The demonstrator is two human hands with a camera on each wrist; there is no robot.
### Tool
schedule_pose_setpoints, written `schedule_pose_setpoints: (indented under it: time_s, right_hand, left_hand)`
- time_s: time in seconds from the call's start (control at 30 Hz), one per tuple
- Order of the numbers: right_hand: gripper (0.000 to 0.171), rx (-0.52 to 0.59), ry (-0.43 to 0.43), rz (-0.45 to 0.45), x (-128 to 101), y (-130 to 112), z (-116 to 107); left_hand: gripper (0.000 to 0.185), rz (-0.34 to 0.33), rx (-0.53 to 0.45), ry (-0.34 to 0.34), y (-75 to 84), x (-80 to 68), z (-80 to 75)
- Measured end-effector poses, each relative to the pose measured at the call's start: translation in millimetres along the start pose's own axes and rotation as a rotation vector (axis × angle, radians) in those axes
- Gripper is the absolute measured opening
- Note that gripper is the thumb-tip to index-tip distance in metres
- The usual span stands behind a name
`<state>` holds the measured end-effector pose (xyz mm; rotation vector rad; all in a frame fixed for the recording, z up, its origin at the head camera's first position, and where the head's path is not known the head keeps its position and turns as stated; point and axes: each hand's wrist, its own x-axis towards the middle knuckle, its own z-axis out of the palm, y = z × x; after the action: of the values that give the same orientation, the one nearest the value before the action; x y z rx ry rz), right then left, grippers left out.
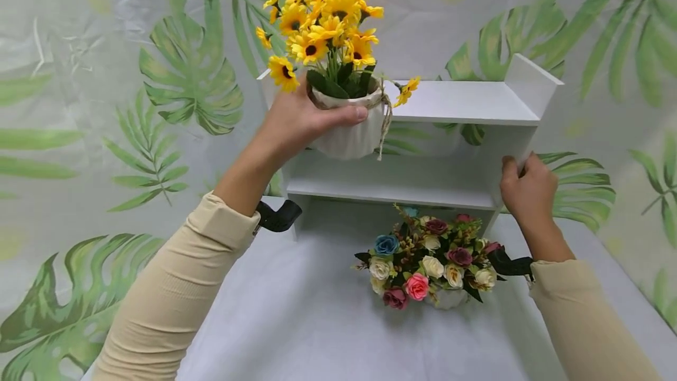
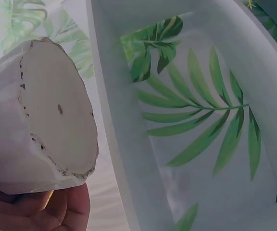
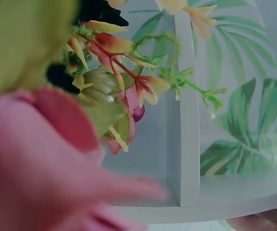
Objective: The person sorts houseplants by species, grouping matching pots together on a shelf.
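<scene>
sunflower pot (image 1: 346,131): white ribbed pot of yellow blooms, held up in the air in front of the white shelf (image 1: 455,102), near its top left
left hand (image 1: 296,119): fingers and thumb wrapped round the pot's rim (underside shows in the wrist view)
right hand (image 1: 526,190): fingers curled on the shelf's right side panel
rose pot (image 1: 428,260): sits on the table (image 1: 296,322), just in front of the shelf

A sunflower pot (image 1: 346,134) was gripped by the left hand (image 1: 296,119) at 12 o'clock; the shelf (image 1: 465,104) was held by the right hand (image 1: 529,190) at 3 o'clock.
</scene>
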<state>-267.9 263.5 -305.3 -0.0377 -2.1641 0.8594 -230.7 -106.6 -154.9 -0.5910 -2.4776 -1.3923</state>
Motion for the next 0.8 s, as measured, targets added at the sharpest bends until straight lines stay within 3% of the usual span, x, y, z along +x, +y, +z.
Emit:
schedule_pose_setpoints:
  time_s: [0.37,0.57,0.8]
  right_hand:
    - [0.039,-0.003,-0.006,0.016,1,3,0]
    - [0.040,-0.006,-0.015,0.030,0,4,-2]
    - [0.038,-0.038,-0.010,0.044,2,2,-9]
  left_hand:
    - [0.076,0.117,0.034,-0.014,23.5,33.4,18.5]
    - [0.062,-0.006,0.151,-0.048,43.1,51.5,32.6]
    - [0.050,-0.059,0.070,-0.047,53.5,69.4,58.5]
